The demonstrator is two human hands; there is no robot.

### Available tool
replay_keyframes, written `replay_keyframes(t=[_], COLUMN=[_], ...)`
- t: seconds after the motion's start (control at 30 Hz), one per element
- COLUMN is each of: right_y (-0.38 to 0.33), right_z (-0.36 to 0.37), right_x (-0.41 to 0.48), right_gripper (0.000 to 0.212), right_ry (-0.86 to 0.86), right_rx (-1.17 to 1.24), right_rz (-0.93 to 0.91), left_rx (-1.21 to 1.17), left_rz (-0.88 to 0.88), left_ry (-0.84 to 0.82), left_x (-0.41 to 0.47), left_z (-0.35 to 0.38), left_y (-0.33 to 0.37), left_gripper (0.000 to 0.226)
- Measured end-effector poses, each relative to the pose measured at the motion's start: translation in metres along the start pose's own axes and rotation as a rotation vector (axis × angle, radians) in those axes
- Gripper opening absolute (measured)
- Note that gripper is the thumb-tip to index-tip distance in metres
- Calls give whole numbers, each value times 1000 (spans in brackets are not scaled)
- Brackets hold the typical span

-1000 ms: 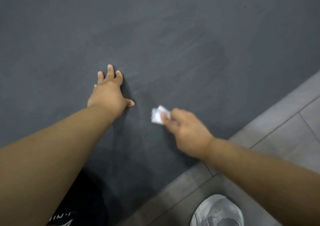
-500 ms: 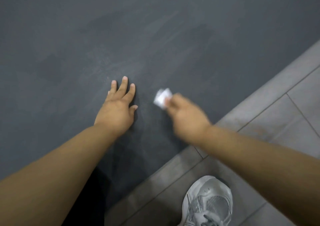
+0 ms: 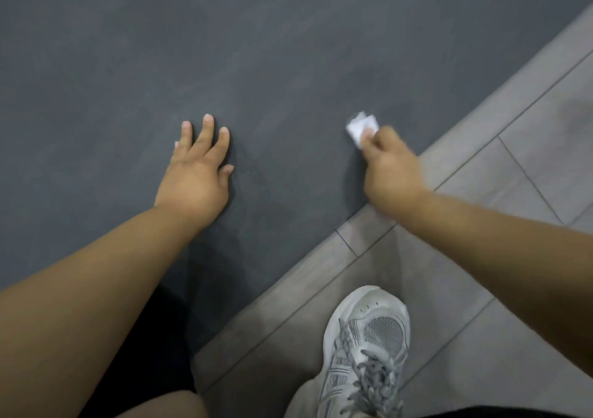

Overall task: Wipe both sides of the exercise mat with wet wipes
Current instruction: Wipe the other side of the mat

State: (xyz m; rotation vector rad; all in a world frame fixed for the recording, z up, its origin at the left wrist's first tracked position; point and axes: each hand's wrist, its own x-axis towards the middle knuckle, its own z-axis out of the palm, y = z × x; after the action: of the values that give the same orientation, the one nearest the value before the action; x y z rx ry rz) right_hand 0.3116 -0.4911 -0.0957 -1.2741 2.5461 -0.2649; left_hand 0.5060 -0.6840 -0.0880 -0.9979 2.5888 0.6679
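The right hand [image 3: 393,174], pinching the wipe [image 3: 361,126], has swept rightward toward the mat [image 3: 288,48] edge. The left hand [image 3: 195,174] presses flat, fingers straight. Wiping this side is in hand; next stroke needs steady pressure.

Grey tiled floor [image 3: 545,161]; dark exercise mat [image 3: 256,48] flat on it; grey sneaker [image 3: 369,347] on tiles near mat edge.

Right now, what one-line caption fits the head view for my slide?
Left hand rests flat on the dark exercise mat; right hand pinches a white wet wipe near the mat's edge.
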Motion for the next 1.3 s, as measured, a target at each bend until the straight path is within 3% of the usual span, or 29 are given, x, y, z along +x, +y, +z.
replay_keyframes(t=[0.07,0.13,0.2,0.27,0.37,0.43,0.53,0.6,0.67,0.73,0.8,0.87,0.93,1.0,1.1,1.17,1.3], right_y=[-48,-84,-97,-75,-9,30,40,18,-14,-35,-25,7,48,80,82,57,18], right_z=[19,30,29,21,0,-18,-25,-11,8,10,4,-4,-15,-28,-40,-29,-2], right_x=[-35,-70,-83,-63,-12,15,25,13,-10,-28,-25,-8,14,34,55,49,12], right_gripper=[8,19,21,23,15,33,45,37,29,17,16,12,28,42,42,47,36], right_ry=[-151,-348,-507,-431,-136,-103,-83,-28,-30,-155,-223,-111,49,37,28,6,-178], right_rx=[125,148,158,130,-7,-110,-150,-95,0,96,100,65,-22,-139,-17,-30,-10], right_rz=[-272,-531,-660,-563,-119,185,366,251,-74,-320,-451,-325,-68,205,538,428,-333], left_rx=[-2,8,12,22,44,12,-28,-35,10,65,98,111,105,83,48,77,123], left_rz=[3,4,-3,-17,-38,-35,31,54,72,69,46,38,29,12,-22,-62,-111], left_ry=[0,-4,-4,-15,-45,-37,2,-10,-39,-49,-48,-41,-28,-4,50,54,40], left_x=[0,-1,-2,-1,-1,0,6,13,19,23,22,20,19,18,19,25,44], left_z=[0,0,-1,-3,-7,-9,-8,-6,-4,0,3,5,5,4,-2,-8,-19], left_y=[-2,-3,-1,3,10,16,31,41,48,53,57,59,60,62,69,75,86], left_gripper=[54,54,54,55,59,59,58,58,58,58,57,57,56,56,53,49,49])
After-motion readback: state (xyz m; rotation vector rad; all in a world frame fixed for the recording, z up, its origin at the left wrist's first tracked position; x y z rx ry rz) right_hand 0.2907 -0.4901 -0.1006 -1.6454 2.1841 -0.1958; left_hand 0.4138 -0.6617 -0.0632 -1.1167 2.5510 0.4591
